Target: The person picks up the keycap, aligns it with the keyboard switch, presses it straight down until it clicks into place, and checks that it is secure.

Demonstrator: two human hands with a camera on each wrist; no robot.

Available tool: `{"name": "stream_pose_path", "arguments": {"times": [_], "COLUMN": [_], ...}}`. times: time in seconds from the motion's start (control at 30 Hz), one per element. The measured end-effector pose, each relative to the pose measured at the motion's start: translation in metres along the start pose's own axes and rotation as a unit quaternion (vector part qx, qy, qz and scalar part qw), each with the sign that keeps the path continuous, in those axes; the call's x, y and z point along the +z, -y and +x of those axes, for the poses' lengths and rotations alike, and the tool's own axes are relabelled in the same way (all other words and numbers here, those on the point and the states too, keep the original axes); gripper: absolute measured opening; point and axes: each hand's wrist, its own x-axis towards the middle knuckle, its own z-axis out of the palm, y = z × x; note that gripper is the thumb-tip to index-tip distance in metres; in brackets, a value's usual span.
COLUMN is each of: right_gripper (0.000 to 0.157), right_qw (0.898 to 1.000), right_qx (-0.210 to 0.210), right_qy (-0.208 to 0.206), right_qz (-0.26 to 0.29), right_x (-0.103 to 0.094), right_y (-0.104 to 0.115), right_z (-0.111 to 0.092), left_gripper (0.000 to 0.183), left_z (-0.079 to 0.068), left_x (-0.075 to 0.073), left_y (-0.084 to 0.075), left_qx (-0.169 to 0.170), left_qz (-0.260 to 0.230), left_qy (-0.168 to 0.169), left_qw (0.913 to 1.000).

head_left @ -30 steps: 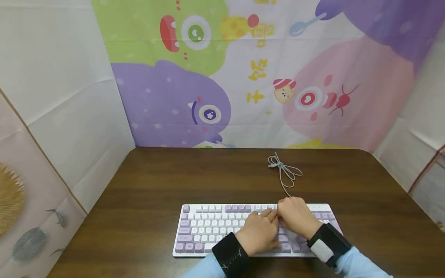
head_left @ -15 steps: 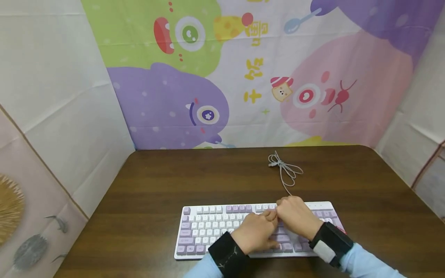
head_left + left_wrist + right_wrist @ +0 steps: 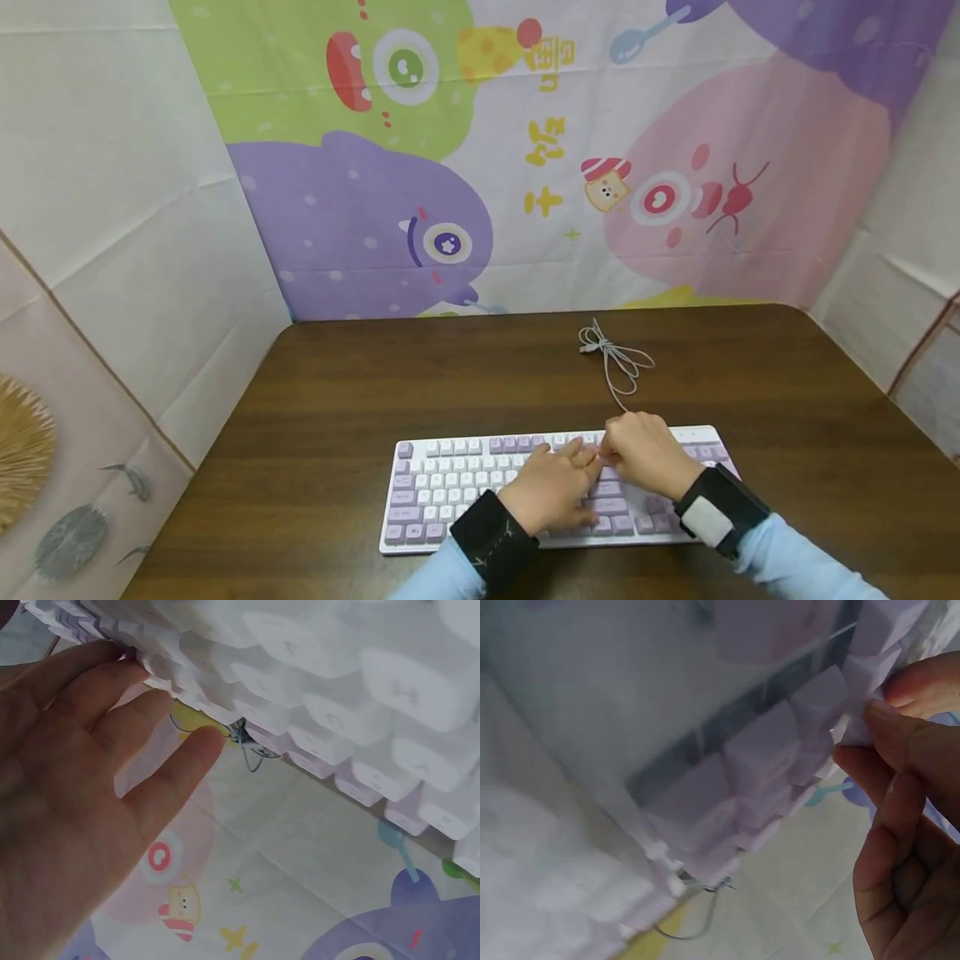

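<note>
A white keyboard (image 3: 450, 487) with white and lilac keycaps lies on the brown table. My left hand (image 3: 551, 487) rests over its middle, fingers extended and slightly spread, the fingertips near the upper key rows. In the left wrist view, that hand (image 3: 97, 772) is beside the keys with its palm visible and nothing in it. Just to its right, my right hand (image 3: 647, 454) is over the upper part of the keyboard with curled fingers. The right wrist view has its thumb and finger pinching a lilac keycap (image 3: 859, 731) at the key row; the fingers partly hide it.
A bundled white cable (image 3: 618, 367) with its plug lies behind the keyboard. Beyond the table's (image 3: 420, 375) back edge hangs a cartoon-printed cloth (image 3: 540, 250). Pale cloth walls (image 3: 187, 208) stand at both sides.
The left fingers have spread a little. My right hand has shifted slightly to the right, away from the left fingertips. The head view has tilted slightly.
</note>
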Motion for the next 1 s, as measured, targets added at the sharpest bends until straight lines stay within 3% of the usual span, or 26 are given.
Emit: {"name": "stream_pose_path", "arguments": {"times": [0.33, 0.53, 0.83, 1.0], "right_gripper": [0.013, 0.011, 0.010, 0.011], "right_qw": [0.994, 0.995, 0.990, 0.996], "right_qx": [0.069, 0.071, 0.106, 0.073], "right_qy": [0.030, 0.034, 0.048, 0.026], "right_qz": [0.074, 0.063, 0.078, 0.038], "right_x": [-0.001, 0.002, -0.001, 0.000], "right_y": [-0.010, -0.009, -0.008, -0.004], "right_z": [0.000, -0.001, 0.001, -0.002], "left_gripper": [0.057, 0.058, 0.054, 0.056], "left_z": [0.005, 0.005, 0.011, 0.007], "left_x": [-0.002, -0.002, -0.010, -0.008], "left_y": [0.010, 0.012, 0.020, 0.014], "left_qx": [0.007, 0.013, 0.022, 0.008], "left_qz": [-0.052, -0.054, -0.091, -0.069], "left_qy": [0.007, 0.021, 0.074, 0.063], "left_qw": [0.9986, 0.9982, 0.9928, 0.9956]}}
